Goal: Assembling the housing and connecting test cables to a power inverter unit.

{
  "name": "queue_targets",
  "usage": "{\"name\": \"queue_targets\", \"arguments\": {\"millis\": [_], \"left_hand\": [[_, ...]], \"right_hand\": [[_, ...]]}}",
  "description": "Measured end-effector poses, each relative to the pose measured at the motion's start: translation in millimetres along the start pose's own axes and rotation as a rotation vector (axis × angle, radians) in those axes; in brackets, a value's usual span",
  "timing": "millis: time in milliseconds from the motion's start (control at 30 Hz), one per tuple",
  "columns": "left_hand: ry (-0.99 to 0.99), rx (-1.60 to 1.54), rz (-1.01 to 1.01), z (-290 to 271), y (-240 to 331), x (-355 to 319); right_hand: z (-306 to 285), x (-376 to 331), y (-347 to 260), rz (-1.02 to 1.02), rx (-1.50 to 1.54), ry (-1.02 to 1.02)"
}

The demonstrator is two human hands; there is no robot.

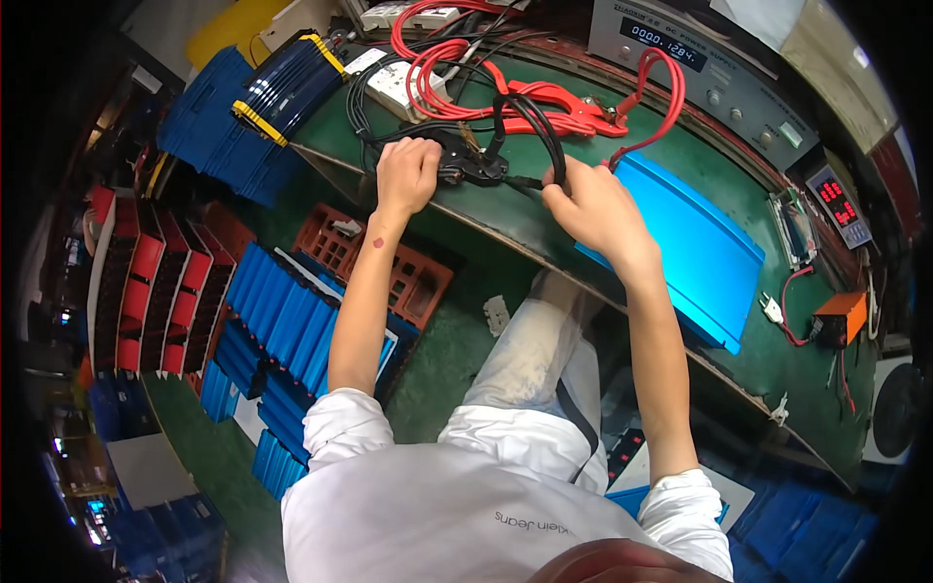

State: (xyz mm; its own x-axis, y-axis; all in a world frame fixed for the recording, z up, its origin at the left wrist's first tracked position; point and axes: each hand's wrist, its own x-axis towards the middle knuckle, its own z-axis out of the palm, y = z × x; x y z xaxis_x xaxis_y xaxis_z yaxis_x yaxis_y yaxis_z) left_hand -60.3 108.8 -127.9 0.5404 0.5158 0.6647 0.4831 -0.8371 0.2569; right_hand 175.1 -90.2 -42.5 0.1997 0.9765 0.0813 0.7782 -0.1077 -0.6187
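Note:
My left hand (pixel 406 175) is closed at the left end of a black cable clamp (pixel 474 165), its fingers curled round the grip. The clamp lies over the front edge of the green bench. My right hand (pixel 595 209) grips a thick black cable (pixel 556 146) that loops up and back toward the clamp; its fingertips are partly hidden. Just behind lies a red clamp (pixel 554 109) with a red cable (pixel 673 92) running from it. Beside my right wrist, a flat bright-blue metal case (pixel 695 248) rests on the bench.
A grey power supply (pixel 705 68) stands at the back. White power strips (pixel 397 89) and tangled cables lie at the back left. An orange box (pixel 840 319) sits at right. Blue crates (pixel 219 121), stacked blue cases (pixel 282 301) and a red-brown crate (pixel 413 282) fill the left.

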Motion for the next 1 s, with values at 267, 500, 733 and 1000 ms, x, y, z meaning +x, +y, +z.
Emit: {"name": "queue_targets", "arguments": {"millis": [267,500,733,1000], "left_hand": [[0.049,-0.073,-0.083,1.2,-6.4,3.0],[0.077,-0.123,-0.034,0.1,-4.8,0.8],[0.028,-0.101,0.008,-6.5,-14.7,-5.7],[0.248,-0.186,-0.052,-29.4,62.2,-55.8]], "right_hand": [[19.7,9.5,2.9,-0.072,0.075,-0.132],[25.5,6.1,-2.9,-0.044,0.021,-0.088],[30.1,3.9,2.0,-0.099,-0.045,-0.071],[-40.8,-104.9,32.2,-0.285,-0.181,0.302]]}}
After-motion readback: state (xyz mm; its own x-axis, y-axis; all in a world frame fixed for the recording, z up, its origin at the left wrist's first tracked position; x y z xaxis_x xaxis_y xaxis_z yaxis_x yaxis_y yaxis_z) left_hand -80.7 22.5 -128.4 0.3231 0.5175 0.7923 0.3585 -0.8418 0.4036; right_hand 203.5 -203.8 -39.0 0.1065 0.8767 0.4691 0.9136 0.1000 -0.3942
